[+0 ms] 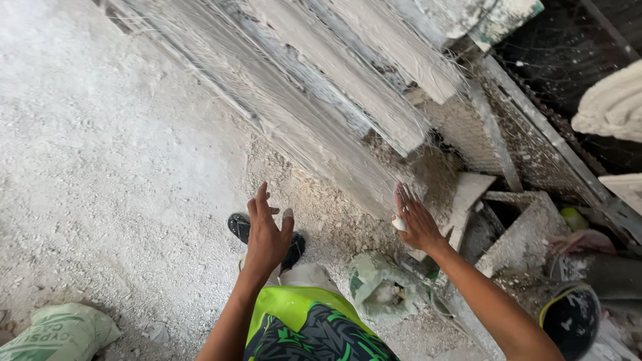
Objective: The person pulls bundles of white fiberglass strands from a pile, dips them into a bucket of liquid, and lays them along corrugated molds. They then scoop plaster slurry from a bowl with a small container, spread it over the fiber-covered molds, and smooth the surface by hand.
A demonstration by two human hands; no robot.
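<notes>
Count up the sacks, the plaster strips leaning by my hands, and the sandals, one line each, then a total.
Sacks: 2 (green-printed sack, crumpled open sack)
Leaning plaster strips: 3 in clear view
Black sandals: 2, partly hidden by the left hand
Total: 7

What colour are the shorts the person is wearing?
The shorts are bright yellow-green on top, with a black and green leafy pattern below; the head view shows them.

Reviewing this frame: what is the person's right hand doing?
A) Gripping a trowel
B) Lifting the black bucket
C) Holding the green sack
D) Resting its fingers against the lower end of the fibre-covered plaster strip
D: the right hand lies open with its fingers on the low end of the plaster strip, while the left hand hovers open and empty above the dusty floor.
</notes>
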